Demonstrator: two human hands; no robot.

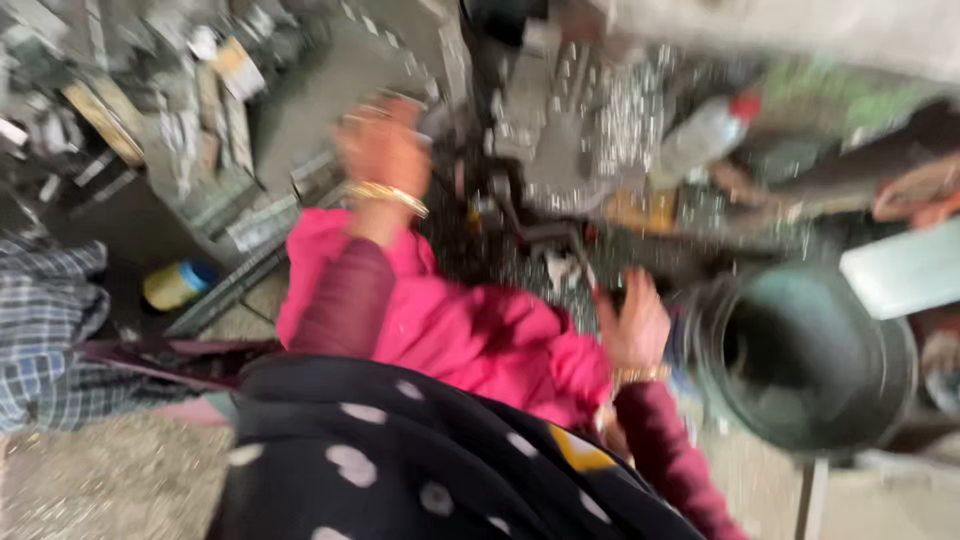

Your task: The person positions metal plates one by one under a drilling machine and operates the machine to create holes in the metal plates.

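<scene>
Your left hand (382, 150) reaches toward 11 o'clock over blurred metal parts (230, 215); its grip cannot be told. Your right hand (632, 325), fingers spread and empty, lies nearer the dark round bucket (810, 360), at its 3 o'clock.

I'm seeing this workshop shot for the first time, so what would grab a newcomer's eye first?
The bright pink cloth at the centre stands out most, lying between the left hand, raised toward a blurred heap of metal parts, and the right hand, whose fingers are spread. To the right sits a big dark round tub, and a clear bottle with a red cap lies above it.
</scene>
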